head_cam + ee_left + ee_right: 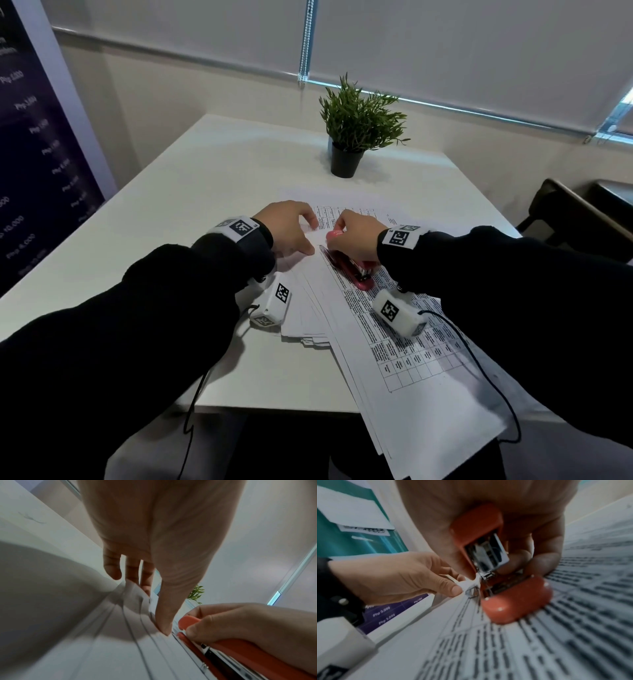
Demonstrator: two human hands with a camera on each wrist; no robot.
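Left of the stapler (346,271), the left hand (287,229) pinched the far corner of a fanned sheaf of sheets (308,277) between thumb and fingers and held it to the stapler's mouth. The corner looked crumpled and splayed there. If it went in like that, the staple would probably catch only some of the sheets or fix a fold into them. The thumb also lay just beside the mouth, so a quick squeeze might nip it.

The stapler stood open, its upper arm lifted off the base, and the base rested on the printed sheets (411,346) that covered the table (205,164) under it. The right hand (356,236) was wrapped round the stapler, fingers curled over the upper arm. Pressing down with the base on loose paper could make it skid. If a printed sheet beneath rode up into the mouth, it could be pinned to the sheaf by mistake. The printed sheets ran past the table's near edge to the right of the stapler, so a tug on them might send them sliding off.

Far left of the stapler stood a dark banner (41,154) listing prices. "Php 10,000" could be read in the head view, "Php 3,000" and what looked like "Php 1,500" in the right wrist view, and the other lines were too blurred. No brand could be made out on the stapler. The printed sheets carried ruled tables of small text, none of it legible. Each wrist band (241,228) bore square black-and-white markers rather than words.
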